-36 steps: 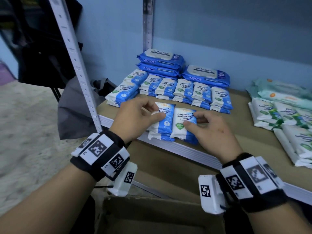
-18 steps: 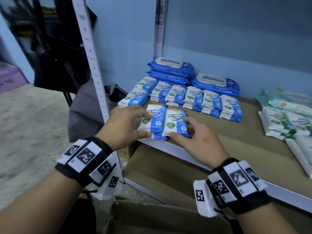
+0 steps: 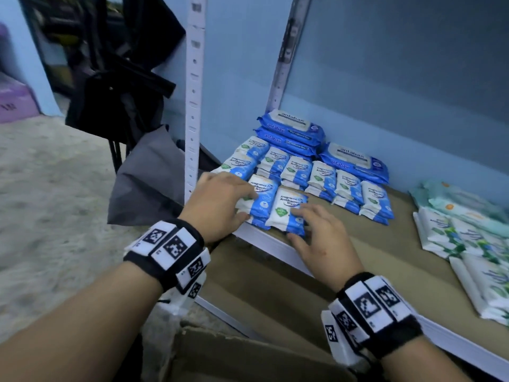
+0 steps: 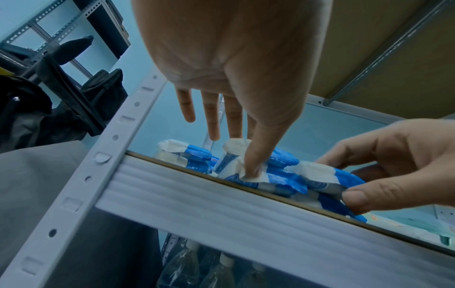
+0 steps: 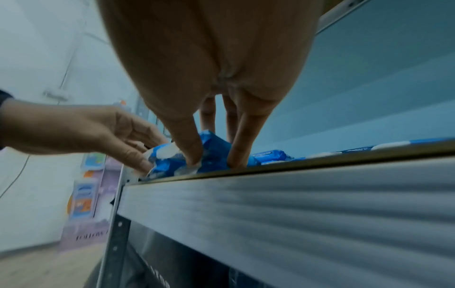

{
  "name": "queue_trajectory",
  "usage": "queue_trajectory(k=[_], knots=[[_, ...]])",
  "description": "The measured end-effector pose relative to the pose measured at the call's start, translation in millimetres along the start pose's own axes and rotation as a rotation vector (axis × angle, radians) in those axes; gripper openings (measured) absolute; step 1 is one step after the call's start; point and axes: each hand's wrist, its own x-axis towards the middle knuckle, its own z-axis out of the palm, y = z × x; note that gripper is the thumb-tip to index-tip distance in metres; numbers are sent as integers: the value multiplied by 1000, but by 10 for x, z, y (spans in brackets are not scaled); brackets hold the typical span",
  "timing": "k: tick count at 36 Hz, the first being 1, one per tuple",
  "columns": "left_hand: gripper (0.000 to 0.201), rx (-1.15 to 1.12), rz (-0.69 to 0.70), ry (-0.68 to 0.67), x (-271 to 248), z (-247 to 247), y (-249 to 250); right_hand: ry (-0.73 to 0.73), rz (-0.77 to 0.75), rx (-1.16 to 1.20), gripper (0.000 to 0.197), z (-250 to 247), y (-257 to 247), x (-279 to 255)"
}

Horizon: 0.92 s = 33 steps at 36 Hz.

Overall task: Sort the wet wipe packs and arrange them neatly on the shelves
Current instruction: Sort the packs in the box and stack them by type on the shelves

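Shelf [image 3: 391, 244] of brown board carries the wet wipe packs, sorted by kind. Two small blue-and-white antibacterial packs lie side by side at its front left edge. The left hand [image 3: 217, 205] holds the left pack [image 3: 261, 197], its grip narrow, thumb at the near end and fingers over the top. The right hand [image 3: 322, 238] holds the right pack [image 3: 287, 210] likewise, thumb at the near edge, fingers on the face. Just behind them runs a row of matching small packs [image 3: 322, 177], and behind that larger blue antabax packs [image 3: 355, 161] against the wall. Green-and-white packs [image 3: 468, 244] lie well apart on the right. A cardboard box [image 3: 248, 359] sits below.
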Motion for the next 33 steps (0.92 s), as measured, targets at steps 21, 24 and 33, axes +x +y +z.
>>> queue_trajectory(k=[21, 24, 33], knots=[[38, -153, -204, 45, 383, 274, 3, -10, 126, -235, 31, 8, -105, 662], [41, -208, -220, 59, 407, 319, -10, -36, 119, -291, 29, -3, -94, 748], [44, -233, -217, 77, 461, 366, -29, -51, 129, -304, 26, 6, -73, 880]])
